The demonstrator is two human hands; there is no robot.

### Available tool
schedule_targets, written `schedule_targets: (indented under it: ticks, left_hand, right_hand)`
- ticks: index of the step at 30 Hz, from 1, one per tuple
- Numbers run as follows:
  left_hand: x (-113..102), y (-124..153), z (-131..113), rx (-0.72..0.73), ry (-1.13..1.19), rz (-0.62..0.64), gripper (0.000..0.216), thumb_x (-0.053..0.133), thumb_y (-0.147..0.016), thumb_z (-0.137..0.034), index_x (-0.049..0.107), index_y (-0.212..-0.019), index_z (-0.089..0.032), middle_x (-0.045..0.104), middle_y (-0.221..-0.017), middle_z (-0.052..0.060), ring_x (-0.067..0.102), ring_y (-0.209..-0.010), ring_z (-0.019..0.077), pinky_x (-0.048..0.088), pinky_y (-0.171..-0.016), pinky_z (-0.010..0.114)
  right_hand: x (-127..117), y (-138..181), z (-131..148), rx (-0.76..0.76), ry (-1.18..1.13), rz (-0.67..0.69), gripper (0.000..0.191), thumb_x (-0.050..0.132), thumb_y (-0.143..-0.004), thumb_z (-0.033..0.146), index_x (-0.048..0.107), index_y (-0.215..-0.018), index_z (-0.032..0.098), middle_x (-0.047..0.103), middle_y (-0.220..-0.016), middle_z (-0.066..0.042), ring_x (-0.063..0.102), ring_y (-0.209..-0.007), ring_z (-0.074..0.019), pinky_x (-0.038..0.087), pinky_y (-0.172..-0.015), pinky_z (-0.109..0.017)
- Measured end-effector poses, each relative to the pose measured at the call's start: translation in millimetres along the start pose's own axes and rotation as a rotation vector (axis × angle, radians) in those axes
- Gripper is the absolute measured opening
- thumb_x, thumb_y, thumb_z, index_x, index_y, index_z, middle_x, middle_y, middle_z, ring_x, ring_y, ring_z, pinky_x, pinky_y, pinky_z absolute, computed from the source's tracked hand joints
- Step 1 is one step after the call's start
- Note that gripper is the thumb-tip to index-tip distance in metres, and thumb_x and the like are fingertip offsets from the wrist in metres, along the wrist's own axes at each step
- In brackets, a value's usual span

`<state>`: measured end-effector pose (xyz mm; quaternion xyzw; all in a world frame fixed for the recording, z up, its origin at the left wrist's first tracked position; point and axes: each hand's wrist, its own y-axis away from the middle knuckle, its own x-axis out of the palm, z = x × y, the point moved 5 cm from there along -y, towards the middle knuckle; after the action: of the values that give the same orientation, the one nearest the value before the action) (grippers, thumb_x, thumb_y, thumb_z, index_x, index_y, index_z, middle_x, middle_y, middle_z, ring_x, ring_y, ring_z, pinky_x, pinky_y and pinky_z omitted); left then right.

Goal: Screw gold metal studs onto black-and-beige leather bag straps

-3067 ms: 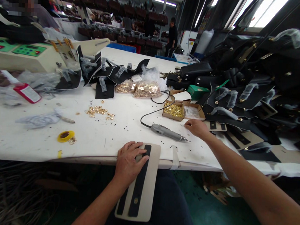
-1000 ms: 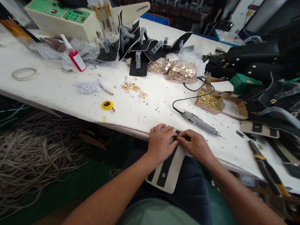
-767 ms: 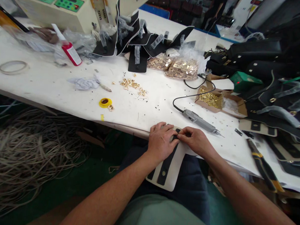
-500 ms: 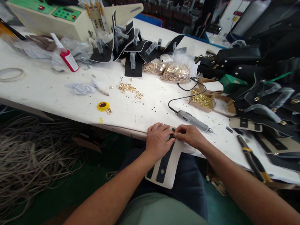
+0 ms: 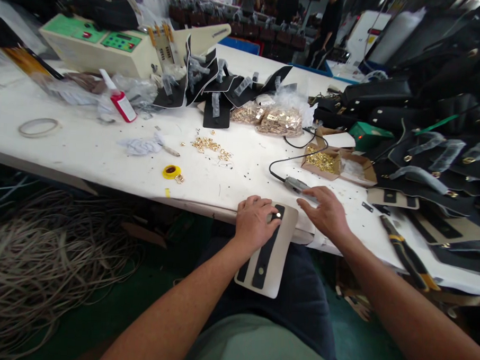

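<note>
My left hand (image 5: 254, 219) grips the upper part of a beige bag panel (image 5: 287, 240) at the table's front edge, its thumb beside a shiny round metal piece (image 5: 278, 215). Dark straps (image 5: 264, 252) run along the panel, and a second round fitting (image 5: 261, 270) sits at the near end of one. The panel's lower part rests over my lap. My right hand (image 5: 326, 213) is open at the grey electric screwdriver (image 5: 296, 183), thumb and fingers apart. It hides the front of the tool; whether it touches it I cannot tell.
Gold fittings (image 5: 207, 144) lie loose on the white table (image 5: 232, 171). A carton of gold pieces (image 5: 322, 161) stands behind the screwdriver, whose cord loops behind. Black-and-yellow cutters (image 5: 407, 253) and stacked black bag pieces (image 5: 427, 156) are at right. A red bottle (image 5: 123, 106) stands at left.
My right hand has left the strap by my left thumb and moved right to the screwdriver, its fingers opening. The round metal piece now shows. My left hand stays on the panel.
</note>
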<state>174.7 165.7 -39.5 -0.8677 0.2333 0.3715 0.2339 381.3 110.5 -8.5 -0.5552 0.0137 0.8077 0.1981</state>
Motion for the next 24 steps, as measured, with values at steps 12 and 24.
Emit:
schedule_targets:
  ticks: [12, 24]
  left_hand:
    - [1.8, -0.7, 1.0, -0.037, 0.024, 0.038, 0.018, 0.079, -0.079, -0.039, 0.074, -0.096, -0.034, 0.07, -0.128, -0.008, 0.049, -0.126, 0.0254, 0.038, -0.103, 0.046]
    - [0.6, -1.9, 0.8, -0.02, 0.01, 0.021, 0.02, 0.08, -0.079, -0.04, 0.075, -0.097, -0.034, 0.07, -0.126, -0.009, 0.049, -0.125, 0.0254, 0.038, -0.101, 0.046]
  right_hand:
    - [-3.9, -23.4, -36.8, -0.063, 0.131, 0.079, 0.04, 0.052, -0.096, 0.046, 0.064, -0.127, 0.024, 0.066, -0.12, -0.012, 0.063, -0.103, -0.0311, 0.051, -0.084, -0.042]
    - [-13.6, -9.6, 67.6, 0.157, -1.267, -0.277, 0.037, 0.083, -0.076, 0.05, 0.061, -0.084, 0.021, 0.052, -0.063, 0.006, 0.053, -0.05, -0.0113, 0.053, -0.049, -0.026]
